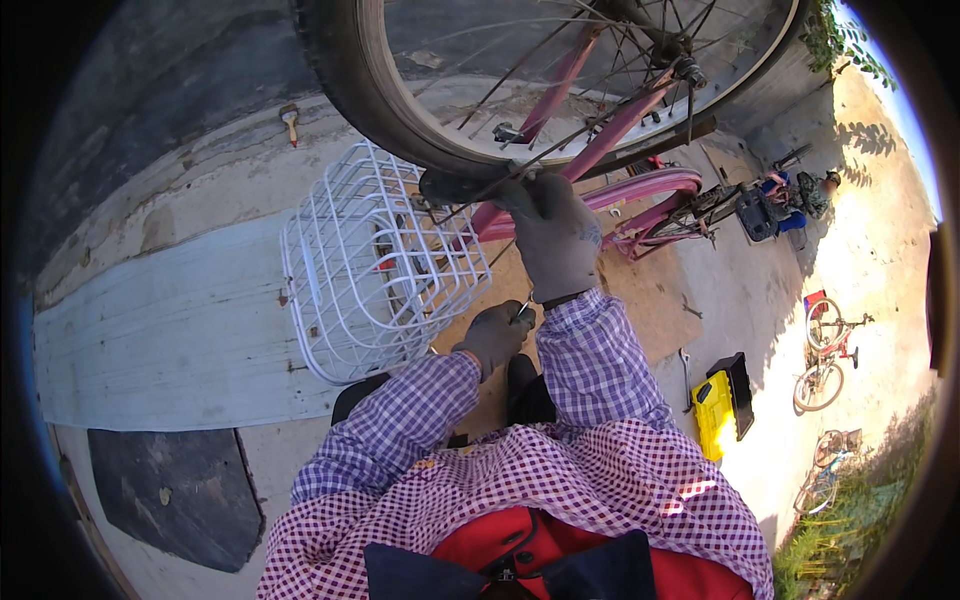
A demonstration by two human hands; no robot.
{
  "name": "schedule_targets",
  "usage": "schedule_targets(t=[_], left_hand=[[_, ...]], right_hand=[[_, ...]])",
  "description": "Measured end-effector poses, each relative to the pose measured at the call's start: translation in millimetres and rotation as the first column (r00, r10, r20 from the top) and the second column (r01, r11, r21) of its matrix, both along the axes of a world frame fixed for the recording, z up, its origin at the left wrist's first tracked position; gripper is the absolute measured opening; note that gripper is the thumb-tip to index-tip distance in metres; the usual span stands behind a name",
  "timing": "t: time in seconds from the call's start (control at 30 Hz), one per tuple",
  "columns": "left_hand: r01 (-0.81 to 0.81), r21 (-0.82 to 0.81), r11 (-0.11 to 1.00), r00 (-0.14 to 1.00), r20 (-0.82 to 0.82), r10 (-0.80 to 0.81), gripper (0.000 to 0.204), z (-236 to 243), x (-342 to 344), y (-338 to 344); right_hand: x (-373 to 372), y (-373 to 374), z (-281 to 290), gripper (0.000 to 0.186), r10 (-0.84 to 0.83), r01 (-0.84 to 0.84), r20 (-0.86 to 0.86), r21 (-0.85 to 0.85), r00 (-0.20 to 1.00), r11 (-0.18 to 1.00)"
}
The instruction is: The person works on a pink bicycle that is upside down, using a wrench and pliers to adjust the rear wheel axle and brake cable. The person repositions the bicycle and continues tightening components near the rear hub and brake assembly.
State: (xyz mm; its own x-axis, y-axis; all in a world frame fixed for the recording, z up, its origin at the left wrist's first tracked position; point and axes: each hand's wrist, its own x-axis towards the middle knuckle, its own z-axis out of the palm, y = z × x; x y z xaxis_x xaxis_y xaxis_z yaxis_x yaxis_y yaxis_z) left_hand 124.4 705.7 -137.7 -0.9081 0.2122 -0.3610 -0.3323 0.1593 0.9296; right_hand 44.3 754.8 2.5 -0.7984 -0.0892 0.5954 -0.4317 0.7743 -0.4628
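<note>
A pink bicycle stands with its spoked front wheel (345, 75) raised close before me. My right hand (560, 240), in a grey glove, is closed on the bicycle's pink fork (612, 135) just below the black tyre; its fingertips are partly hidden. Lower and to the left, my gloved left hand (492, 338) is closed around a slim metal tool (524, 306), whose exact kind I cannot make out. A white wire basket (345, 270) is beside both hands, left of the pink frame (650, 187).
A brush (290, 122) lies by the wall at far left. A pale sheet (170, 330) and a dark slab (180, 490) cover ground at left. At right are a yellow toolbox (713, 415), a wrench (686, 380), a person (815, 195) and other bicycles (822, 365).
</note>
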Motion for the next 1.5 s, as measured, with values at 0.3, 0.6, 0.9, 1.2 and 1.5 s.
schedule_targets(t=[0.3,0.6,0.9,1.2,1.5], left_hand=[[-0.04,-0.064,0.997,0.99,-0.138,0.031,0.037,-22,3,13],[-0.02,-0.091,0.996,0.992,-0.128,0.009,0.035,-19,6,13],[0.02,-0.003,1.0,1.0,0.004,-0.02,0.034,2,9,5],[0.0,0.034,0.999,1.0,0.0,0.0,0.03,-6,8,10],[0.049,-0.027,0.998,0.998,-0.035,-0.049,0.024,-14,8,18]], right_hand=[[-1,-2,0,0.028,-0.042,0.044,-0.05,0.038,0.998,0.998],[3,1,-2,0.027,-0.04,0.044,-0.07,0.058,0.997,0.997],[12,7,0,0.034,0.105,-0.108,-0.246,0.001,0.963,0.994],[4,7,12,0.03,0.173,-0.143,-0.231,0.138,0.958,0.98],[3,10,15,0.023,0.172,-0.127,-0.229,0.2,0.958,0.972]])
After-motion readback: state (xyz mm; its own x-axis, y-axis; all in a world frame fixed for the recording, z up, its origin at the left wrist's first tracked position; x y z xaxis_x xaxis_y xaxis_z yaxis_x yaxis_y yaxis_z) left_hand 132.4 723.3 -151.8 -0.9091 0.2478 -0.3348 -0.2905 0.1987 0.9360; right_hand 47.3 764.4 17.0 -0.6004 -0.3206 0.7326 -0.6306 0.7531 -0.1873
